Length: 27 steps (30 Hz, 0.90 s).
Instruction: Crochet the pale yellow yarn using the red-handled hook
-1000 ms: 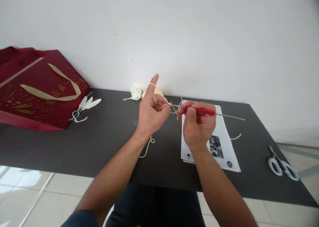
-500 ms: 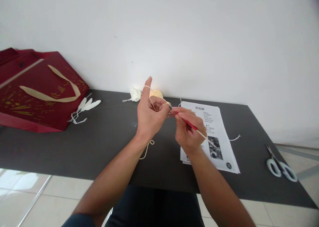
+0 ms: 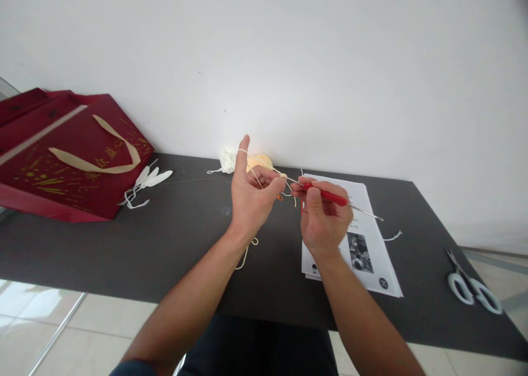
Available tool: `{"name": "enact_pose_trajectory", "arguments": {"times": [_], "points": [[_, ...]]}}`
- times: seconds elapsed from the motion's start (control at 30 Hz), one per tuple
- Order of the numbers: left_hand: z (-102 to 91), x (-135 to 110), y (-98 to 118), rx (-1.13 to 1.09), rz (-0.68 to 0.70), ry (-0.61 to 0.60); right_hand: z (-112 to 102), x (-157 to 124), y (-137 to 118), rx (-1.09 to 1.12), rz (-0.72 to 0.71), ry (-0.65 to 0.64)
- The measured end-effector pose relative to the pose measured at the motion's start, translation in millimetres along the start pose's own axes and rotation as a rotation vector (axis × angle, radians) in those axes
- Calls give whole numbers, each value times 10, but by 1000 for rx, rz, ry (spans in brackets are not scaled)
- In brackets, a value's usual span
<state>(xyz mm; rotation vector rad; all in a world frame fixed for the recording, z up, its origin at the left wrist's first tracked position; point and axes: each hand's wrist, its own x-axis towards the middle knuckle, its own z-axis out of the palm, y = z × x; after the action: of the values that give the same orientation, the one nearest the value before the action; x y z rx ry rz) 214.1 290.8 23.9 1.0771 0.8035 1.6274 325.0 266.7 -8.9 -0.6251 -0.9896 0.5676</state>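
Note:
My left hand (image 3: 251, 196) is raised over the dark table (image 3: 124, 238), index finger up, with cream yarn (image 3: 254, 169) looped over that finger and pinched between thumb and fingers. My right hand (image 3: 324, 216) is closed on a red-handled crochet hook (image 3: 330, 197); its metal tip meets the yarn by my left fingertips and its thin tail points right. A loose yarn end (image 3: 246, 252) hangs below my left wrist. A cream yarn ball (image 3: 260, 160) lies on the table behind my left hand.
A printed sheet (image 3: 363, 244) lies under my right hand. White-handled scissors (image 3: 472, 288) rest at the right edge. A red gift bag (image 3: 61, 156) with beige handles lies at the left, white crocheted pieces (image 3: 146, 181) beside it. A small white yarn tangle (image 3: 226, 160) sits by the wall.
My right hand has turned the hook from pointing down-right back to nearly level, its tail pointing right. The left hand keeps the yarn. The view has shifted slightly.

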Motion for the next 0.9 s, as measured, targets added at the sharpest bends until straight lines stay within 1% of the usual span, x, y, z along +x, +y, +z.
{"name": "enact_pose_trajectory", "arguments": {"times": [0.1, 0.2, 0.27, 0.3, 0.37, 0.47, 0.53, 0.63, 0.77, 0.9], "points": [[7, -3, 10, -31, -2, 13, -7, -61, -12, -152, -120, -22], [3, 13, 39, -91, -34, 40, -32, -126, -5, -317, -279, -125], [-8, 35, 67, -153, -87, 50, -52, -152, 7, -369, -322, -176], [-15, 46, 82, -189, -123, 49, -61, -157, 12, -370, -307, -185], [-29, 68, 111, -265, -198, 32, -67, -153, 21, -316, -208, -187], [-38, 87, 144, -354, -289, 8, -49, -110, 26, -117, -19, -152], [-32, 87, 155, -375, -323, 1, -27, -59, 18, 26, 78, -112], [-16, 79, 153, -341, -333, -17, -14, 37, -16, 172, 224, -74], [-10, 72, 123, -278, -312, -49, -60, 155, -55, 228, 299, -49], [-25, 75, 91, -242, -308, -97, -139, 226, -28, 189, 263, -87]]}}
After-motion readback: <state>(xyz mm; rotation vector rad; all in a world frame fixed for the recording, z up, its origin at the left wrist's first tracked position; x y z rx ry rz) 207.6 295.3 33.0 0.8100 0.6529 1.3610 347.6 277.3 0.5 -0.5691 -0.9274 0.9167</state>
